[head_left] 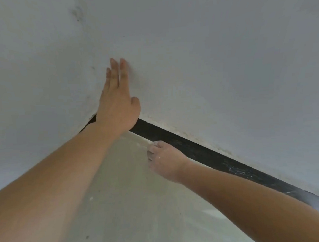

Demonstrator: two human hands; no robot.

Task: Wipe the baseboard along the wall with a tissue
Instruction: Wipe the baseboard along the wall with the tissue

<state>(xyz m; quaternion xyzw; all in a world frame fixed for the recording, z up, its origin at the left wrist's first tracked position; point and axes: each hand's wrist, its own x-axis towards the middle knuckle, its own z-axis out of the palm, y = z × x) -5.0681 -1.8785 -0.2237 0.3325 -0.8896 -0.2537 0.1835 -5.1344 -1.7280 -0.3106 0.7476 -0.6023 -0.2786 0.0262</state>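
The right hand (164, 161), fingers curled round what seems a tissue (154, 143), meets the black baseboard (202, 150), which stretches rightward; the left hand (117, 104) presses straight fingers on the wall (207, 62).

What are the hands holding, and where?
The left hand holds nothing, flat on the wall. The right hand curls at the baseboard; whether it pinches anything cannot be told.
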